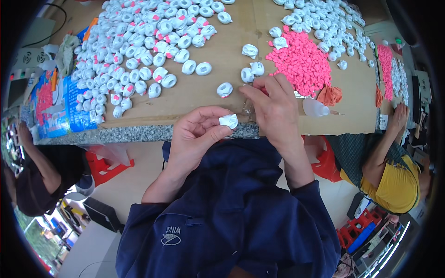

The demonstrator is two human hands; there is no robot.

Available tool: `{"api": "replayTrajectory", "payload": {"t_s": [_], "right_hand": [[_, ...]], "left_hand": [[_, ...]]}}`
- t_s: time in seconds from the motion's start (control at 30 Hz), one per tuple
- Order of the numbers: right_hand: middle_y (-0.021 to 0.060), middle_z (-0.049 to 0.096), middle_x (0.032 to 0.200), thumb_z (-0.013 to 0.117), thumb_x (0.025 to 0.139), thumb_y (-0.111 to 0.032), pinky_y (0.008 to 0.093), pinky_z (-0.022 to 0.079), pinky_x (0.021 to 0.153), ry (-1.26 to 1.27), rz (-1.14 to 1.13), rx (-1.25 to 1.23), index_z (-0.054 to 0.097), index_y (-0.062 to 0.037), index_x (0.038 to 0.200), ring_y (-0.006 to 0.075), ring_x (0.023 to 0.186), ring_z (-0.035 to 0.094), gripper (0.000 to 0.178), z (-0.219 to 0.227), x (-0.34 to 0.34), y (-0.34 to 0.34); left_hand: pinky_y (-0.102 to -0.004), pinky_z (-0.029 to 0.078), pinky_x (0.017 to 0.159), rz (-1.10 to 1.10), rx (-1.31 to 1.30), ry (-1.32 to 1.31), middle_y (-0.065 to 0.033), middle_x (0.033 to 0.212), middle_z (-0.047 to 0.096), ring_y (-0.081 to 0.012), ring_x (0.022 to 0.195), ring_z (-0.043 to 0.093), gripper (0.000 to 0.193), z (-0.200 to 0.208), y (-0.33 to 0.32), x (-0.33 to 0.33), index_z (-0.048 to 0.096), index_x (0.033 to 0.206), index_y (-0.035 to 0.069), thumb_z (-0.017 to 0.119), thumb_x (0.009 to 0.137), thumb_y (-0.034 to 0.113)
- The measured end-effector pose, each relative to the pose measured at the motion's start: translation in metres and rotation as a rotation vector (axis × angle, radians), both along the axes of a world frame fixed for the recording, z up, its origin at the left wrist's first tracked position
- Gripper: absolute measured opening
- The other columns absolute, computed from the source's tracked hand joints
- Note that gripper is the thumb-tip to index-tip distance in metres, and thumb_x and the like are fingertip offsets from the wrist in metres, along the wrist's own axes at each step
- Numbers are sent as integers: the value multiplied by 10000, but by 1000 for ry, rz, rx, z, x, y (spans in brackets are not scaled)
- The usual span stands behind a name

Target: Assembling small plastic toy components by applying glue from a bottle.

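Note:
My left hand [200,131] pinches a small white rounded piece [228,121] between thumb and forefinger, just in front of the table's edge. To its right, my right hand [275,104] hovers low over the table's edge with its fingers drawn together. A speck of pink shows between those fingers, too small to name. Near the right fingertips lie a few loose white pieces [225,89] with dark oval openings. Beyond that hand spreads a heap of small pink pieces [301,60]. Beside its wrist is a translucent bottle [315,108] with a thin needle tip, lying on its side.
Many white pieces [134,46], some with pink bits, cover the left of the cardboard-topped table [218,41]. More white pieces [320,21] lie at the far right. An orange cloth [329,95] is by the bottle. Other people sit left and right [389,171], near red stools [104,167].

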State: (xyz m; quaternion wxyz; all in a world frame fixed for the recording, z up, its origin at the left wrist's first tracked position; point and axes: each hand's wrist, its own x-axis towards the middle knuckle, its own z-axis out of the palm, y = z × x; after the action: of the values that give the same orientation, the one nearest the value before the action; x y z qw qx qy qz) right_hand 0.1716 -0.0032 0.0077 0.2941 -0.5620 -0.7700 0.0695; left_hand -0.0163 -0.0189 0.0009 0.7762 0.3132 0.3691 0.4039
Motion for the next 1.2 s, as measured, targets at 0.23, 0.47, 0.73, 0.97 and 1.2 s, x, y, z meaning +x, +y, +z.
{"api": "replayTrajectory", "payload": {"t_s": [0.23, 0.47, 0.73, 0.97, 1.2], "right_hand": [[90, 598, 816, 624, 716, 52, 284, 453, 635, 388, 48, -126, 629, -2, 848, 217, 728, 572, 142, 17, -8, -16], [68, 628, 789, 609, 792, 33, 211, 462, 658, 903, -122, -555, 580, 21, 899, 93, 750, 594, 112, 25, -15, -39], [64, 618, 788, 656, 760, 17, 203, 449, 643, 798, -79, -493, 595, 25, 871, 97, 742, 577, 128, 14, -2, -42], [72, 587, 810, 655, 749, 25, 215, 429, 616, 809, -89, -281, 615, 23, 823, 123, 745, 547, 85, 0, -8, -49], [69, 582, 815, 646, 762, 21, 208, 426, 615, 802, -82, -215, 605, 25, 823, 116, 730, 538, 74, -7, -15, -50]], "left_hand": [[-206, 486, 759, 20, 69, -6, -95, 993, 612, -111, 900, 591, 298, -5, 1, -1, 537, 1112, -43, 582, 817, -52], [-204, 477, 743, -11, 205, 144, -77, 1064, 567, -106, 905, 573, 262, -2, -1, 10, 599, 1078, -13, 565, 822, -59], [-235, 480, 793, -87, 358, 295, -118, 1081, 574, -154, 939, 579, 249, 5, -4, 17, 627, 1036, -12, 581, 797, -70], [-234, 506, 725, 2, 687, 546, -119, 984, 619, -164, 870, 610, 257, 9, -9, 24, 653, 998, 18, 622, 758, -65], [-231, 512, 702, 11, 733, 554, -125, 979, 622, -169, 869, 612, 256, 5, -6, 20, 657, 988, 17, 621, 752, -74]]}}
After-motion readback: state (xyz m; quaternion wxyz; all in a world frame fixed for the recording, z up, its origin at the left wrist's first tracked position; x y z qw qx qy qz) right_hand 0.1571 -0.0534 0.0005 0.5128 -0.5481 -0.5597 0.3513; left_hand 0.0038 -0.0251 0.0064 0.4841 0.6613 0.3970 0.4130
